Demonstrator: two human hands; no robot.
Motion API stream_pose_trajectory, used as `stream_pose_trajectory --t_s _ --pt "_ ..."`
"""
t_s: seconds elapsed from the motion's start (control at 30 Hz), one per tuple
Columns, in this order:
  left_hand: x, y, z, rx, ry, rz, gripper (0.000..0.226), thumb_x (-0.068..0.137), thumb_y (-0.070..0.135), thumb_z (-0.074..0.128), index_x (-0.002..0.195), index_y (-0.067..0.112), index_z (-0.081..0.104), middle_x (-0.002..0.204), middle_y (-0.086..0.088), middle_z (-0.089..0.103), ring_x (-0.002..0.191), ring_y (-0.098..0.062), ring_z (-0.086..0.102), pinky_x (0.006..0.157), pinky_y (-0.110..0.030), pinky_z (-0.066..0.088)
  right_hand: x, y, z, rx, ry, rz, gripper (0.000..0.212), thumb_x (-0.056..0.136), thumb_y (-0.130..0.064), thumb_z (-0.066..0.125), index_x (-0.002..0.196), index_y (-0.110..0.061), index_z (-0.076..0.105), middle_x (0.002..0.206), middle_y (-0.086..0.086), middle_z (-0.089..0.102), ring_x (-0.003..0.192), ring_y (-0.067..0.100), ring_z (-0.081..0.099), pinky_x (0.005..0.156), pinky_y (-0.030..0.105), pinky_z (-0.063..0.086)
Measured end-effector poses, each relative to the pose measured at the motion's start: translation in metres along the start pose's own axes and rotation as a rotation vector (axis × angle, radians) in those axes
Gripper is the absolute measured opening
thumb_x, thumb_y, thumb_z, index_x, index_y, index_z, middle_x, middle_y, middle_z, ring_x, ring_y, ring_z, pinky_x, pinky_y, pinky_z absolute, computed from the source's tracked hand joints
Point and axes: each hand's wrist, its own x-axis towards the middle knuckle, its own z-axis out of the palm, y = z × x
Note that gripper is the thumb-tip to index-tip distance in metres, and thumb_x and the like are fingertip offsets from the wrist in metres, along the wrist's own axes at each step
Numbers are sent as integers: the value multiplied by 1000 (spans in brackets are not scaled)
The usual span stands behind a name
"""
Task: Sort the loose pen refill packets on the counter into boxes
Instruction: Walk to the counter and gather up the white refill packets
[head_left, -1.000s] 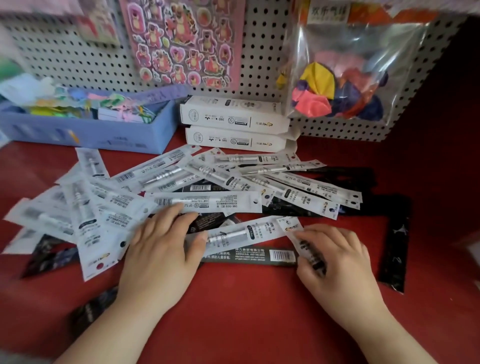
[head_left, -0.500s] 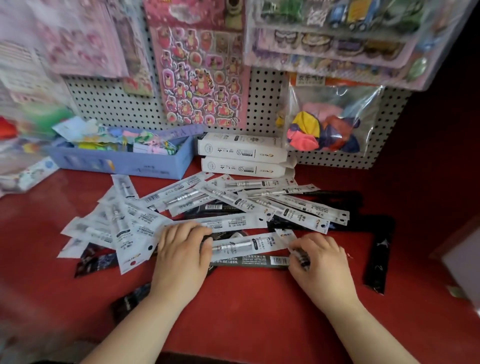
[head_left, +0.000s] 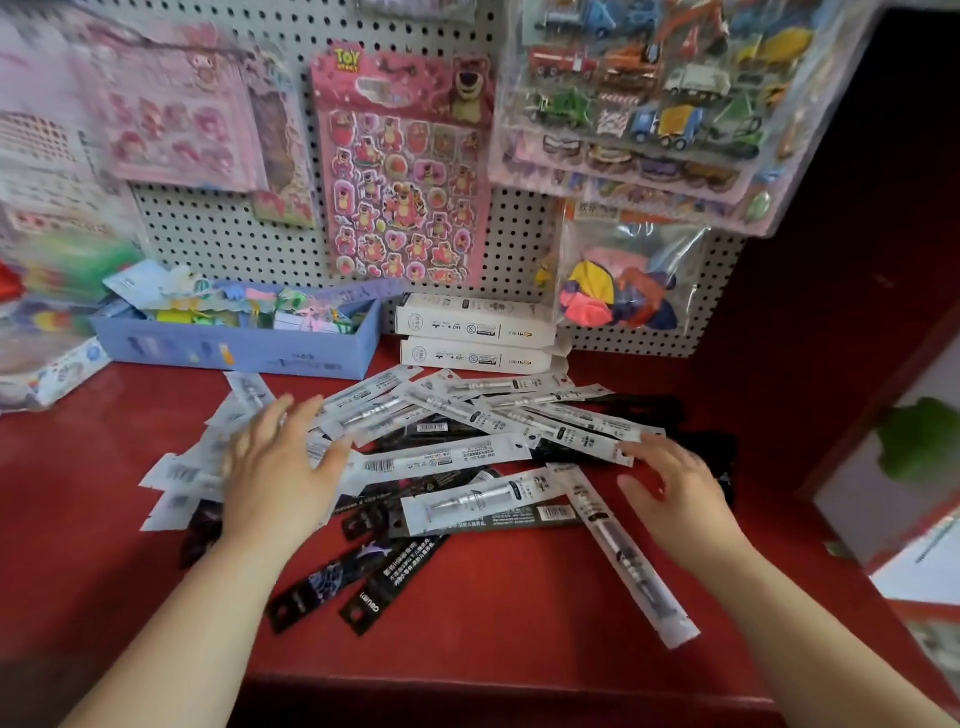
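- Covering the left part of the heap, the left hand is palm down with fingers straight and fanned, gripping nothing. Blur hides whether it presses the packets or hangs just above them.
- Right hand: palm down, fingers loosely extended, nothing held. Its fingertips are at or just beside the right end of a white packet in the heap.
- White refill packets lie fanned between the two hands, mid-counter. Their long axes run mostly left-right, and some slant toward the back right corner.
- Black packets sit under and in front of the white ones, slanting toward the front edge.
- Lone white packet lies just inside the right hand, its long axis running diagonally from the heap to the front right. The right hand is clearly nearer.
- Key relation: the boxes lie beyond the heap, so any load must travel away from the body, over the packets.
- White boxes: two at the back edge against the pegboard, long axes left-right. One is atop or behind the other; cannot tell which. Contents not visible.
- Blue tray, back left, holds mixed colourful small items. No refill packets can be made out in it.
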Motion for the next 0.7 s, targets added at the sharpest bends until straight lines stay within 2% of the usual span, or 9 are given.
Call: stream_pose_trajectory --t_s 0.03,0.1,0.2,0.3,0.43,0.57,0.7 --pt "2 -10 -1 69 -29 -87 57 88 41 47 139 21 31 151 -7 24 141 -27 14 114 -42 10 1 7 -5 10 57 74 47 88 -23 56 134 -19 45 149 7 34 138 26 25 112 37 20" --pt "2 -22 0 122 -111 -215 68 86 54 40 143 25 18 156 -5 8 143 -26 -1 116 -47 3 3 21 -13 23 57 233 60 87 -29 57 140 -19 34 153 11 22 141 31 17 113 42 16" --pt "-1 -27 6 156 -213 -250 71 85 60 34 144 28 11 157 -2 -1 143 -26 -6 115 -49 0 8 31 -13 62 -17 329 67 87 -32 56 144 -18 25 155 13 15 142 34 12 114 43 14" --pt "-4 -23 11 200 -258 -215 71 85 62 30 144 29 9 157 -1 -5 144 -25 -8 115 -48 -1 10 29 -4 93 -85 307 67 87 -34 55 144 -17 23 155 13 14 143 32 11 115 42 12" --pt "-8 -11 18 244 -295 -144 70 85 63 27 144 31 6 156 0 -7 144 -22 -8 115 -46 -7 10 23 13 -17 -146 243 67 88 -39 52 144 -16 24 154 11 19 143 28 12 117 39 11" --pt "-16 9 30 237 -306 -42 67 87 59 28 144 30 6 156 -2 -4 144 -22 -5 116 -42 -7 8 7 21 42 -123 168 58 88 -29 54 139 -9 34 149 11 32 141 26 19 116 35 12" --pt "-26 28 42 162 -316 65 56 94 44 28 144 25 12 156 -1 2 144 -22 0 117 -37 -1 5 -11 29 106 -161 69 46 89 -21 52 132 -11 44 141 7 41 135 22 29 110 29 22"
